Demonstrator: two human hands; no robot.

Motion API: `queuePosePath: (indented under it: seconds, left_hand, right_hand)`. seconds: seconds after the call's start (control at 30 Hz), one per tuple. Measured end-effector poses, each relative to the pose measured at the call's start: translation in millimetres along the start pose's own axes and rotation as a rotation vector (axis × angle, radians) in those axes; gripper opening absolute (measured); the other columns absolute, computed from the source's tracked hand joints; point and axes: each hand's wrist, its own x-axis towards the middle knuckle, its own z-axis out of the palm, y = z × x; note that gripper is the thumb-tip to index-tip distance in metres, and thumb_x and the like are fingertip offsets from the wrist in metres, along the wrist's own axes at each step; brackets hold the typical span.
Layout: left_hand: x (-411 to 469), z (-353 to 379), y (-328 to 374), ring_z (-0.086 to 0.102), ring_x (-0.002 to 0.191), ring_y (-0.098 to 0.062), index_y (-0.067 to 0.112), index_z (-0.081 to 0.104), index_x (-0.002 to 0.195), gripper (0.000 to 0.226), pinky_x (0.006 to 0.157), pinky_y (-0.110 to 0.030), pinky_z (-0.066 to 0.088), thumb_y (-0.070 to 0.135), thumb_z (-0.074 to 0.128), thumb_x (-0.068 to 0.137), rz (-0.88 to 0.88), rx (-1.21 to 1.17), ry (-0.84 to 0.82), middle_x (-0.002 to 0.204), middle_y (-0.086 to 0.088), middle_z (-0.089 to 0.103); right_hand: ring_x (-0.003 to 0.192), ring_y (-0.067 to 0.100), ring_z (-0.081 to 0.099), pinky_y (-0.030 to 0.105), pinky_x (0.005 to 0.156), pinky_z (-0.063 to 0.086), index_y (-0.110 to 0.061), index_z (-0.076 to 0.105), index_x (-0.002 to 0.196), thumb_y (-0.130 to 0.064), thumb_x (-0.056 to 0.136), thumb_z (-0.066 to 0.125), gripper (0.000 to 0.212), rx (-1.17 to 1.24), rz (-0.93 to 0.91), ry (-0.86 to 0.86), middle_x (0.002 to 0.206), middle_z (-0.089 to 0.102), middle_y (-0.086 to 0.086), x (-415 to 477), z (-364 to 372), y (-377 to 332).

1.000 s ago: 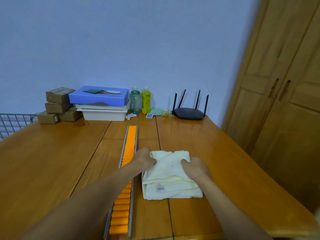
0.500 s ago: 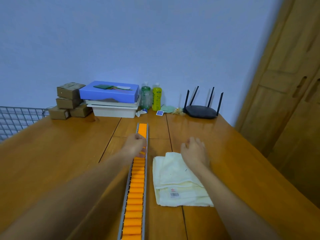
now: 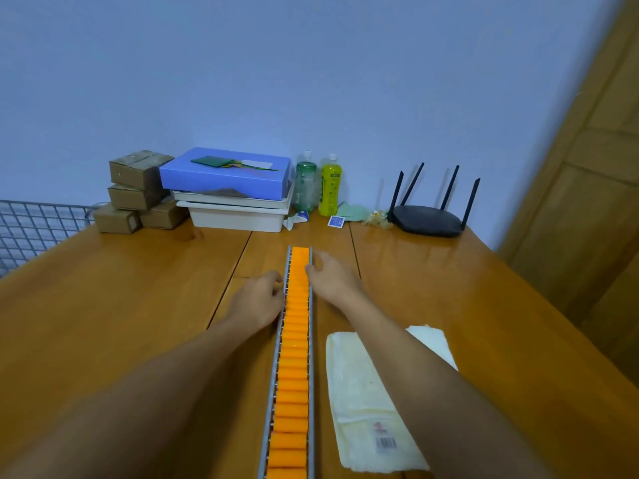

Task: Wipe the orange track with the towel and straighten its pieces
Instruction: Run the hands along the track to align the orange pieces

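- The orange track (image 3: 293, 357) runs down the middle of the wooden worktop (image 3: 103, 323), from the near edge toward the far edge, its orange pieces lined up between two grey side rails.
- The left hand (image 3: 257, 300) lies on the worktop against the left rail near the track's far end, fingers loosely curled; its grip holds nothing.
- The right hand (image 3: 332, 280) sits against the right rail, a little farther along than the left, thumb touching the rail's edge and fingers spread; its grip is open and empty too.
- The track's far stretch lies between the two hands, flanked but not clasped.
- The towel (image 3: 366, 402), pale yellow and folded, lies flat just right of the track toward the near edge, partly under the right forearm, apart from both hands.
- Along the far edge stand brown cardboard boxes (image 3: 138, 191), a blue box (image 3: 224, 174) on stacked white trays (image 3: 235, 210), a green bottle (image 3: 305, 186), a yellow bottle (image 3: 330, 190) and a black router (image 3: 428, 219).
- A wire grid (image 3: 31, 226) shows past the left edge.
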Motion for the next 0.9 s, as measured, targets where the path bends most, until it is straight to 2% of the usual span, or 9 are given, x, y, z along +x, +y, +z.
queuePosePath:
  seconds: [0.1,0.3,0.5,0.57,0.77,0.83,0.9]
  left_hand:
    - [6,8,-11,0.060,0.063,-0.006,0.025,0.062,0.128,0.027,0.051,-0.022,0.038,0.025,0.052,0.103,0.046,-0.007,0.039,0.084,0.008,0.070]
    - [11,13,-19,0.055,0.055,-0.004,0.030,0.068,0.124,0.025,0.049,-0.022,0.035,0.029,0.053,0.103,0.072,-0.099,0.086,0.066,0.011,0.063]
    - [16,18,-27,0.056,0.056,-0.006,0.033,0.066,0.123,0.024,0.049,-0.022,0.037,0.030,0.054,0.102,0.053,-0.138,0.079,0.067,0.008,0.064]
    - [18,19,-27,0.057,0.056,-0.007,0.032,0.066,0.123,0.024,0.049,-0.024,0.038,0.031,0.055,0.102,0.055,-0.149,0.074,0.068,0.007,0.064]
    - [18,16,-25,0.057,0.058,-0.007,0.033,0.066,0.121,0.023,0.051,-0.027,0.039,0.033,0.055,0.101,0.039,-0.161,0.070,0.068,0.010,0.063]
    - [18,16,-26,0.061,0.061,-0.008,0.034,0.066,0.121,0.023,0.053,-0.030,0.043,0.034,0.055,0.101,0.035,-0.168,0.061,0.070,0.008,0.066]
    - [17,16,-27,0.063,0.063,-0.010,0.033,0.065,0.121,0.022,0.054,-0.031,0.046,0.034,0.055,0.101,0.039,-0.164,0.059,0.072,0.007,0.067]
  right_hand:
    - [0.131,0.034,0.052,0.051,0.102,0.047,-0.037,0.033,0.155,-0.055,0.102,0.034,0.057,-0.018,0.040,-0.025,0.149,0.053,0.004,29,13,3]
    - [0.137,0.035,0.047,0.051,0.108,0.042,-0.033,0.034,0.156,-0.054,0.105,0.029,0.056,-0.022,0.094,-0.031,0.153,0.050,0.007,73,41,11]
    - [0.147,0.037,0.034,0.053,0.115,0.032,-0.038,0.027,0.159,-0.061,0.104,0.022,0.060,-0.065,0.094,-0.103,0.163,0.033,0.009,107,42,5]
    - [0.148,0.037,0.032,0.054,0.117,0.030,-0.036,0.031,0.158,-0.063,0.103,0.019,0.062,-0.084,0.102,-0.139,0.164,0.031,0.011,115,44,7]
    - [0.133,0.036,0.051,0.049,0.107,0.042,-0.023,0.057,0.143,-0.071,0.098,0.019,0.076,-0.062,0.121,-0.091,0.148,0.053,0.013,122,50,16]
    - [0.118,0.034,0.059,0.045,0.095,0.047,-0.018,0.067,0.129,-0.073,0.096,0.020,0.079,-0.066,0.131,-0.083,0.130,0.064,0.013,122,49,14]
    - [0.099,0.028,0.061,0.041,0.082,0.047,-0.017,0.071,0.115,-0.071,0.098,0.021,0.075,-0.084,0.110,-0.078,0.113,0.068,0.010,118,49,14]
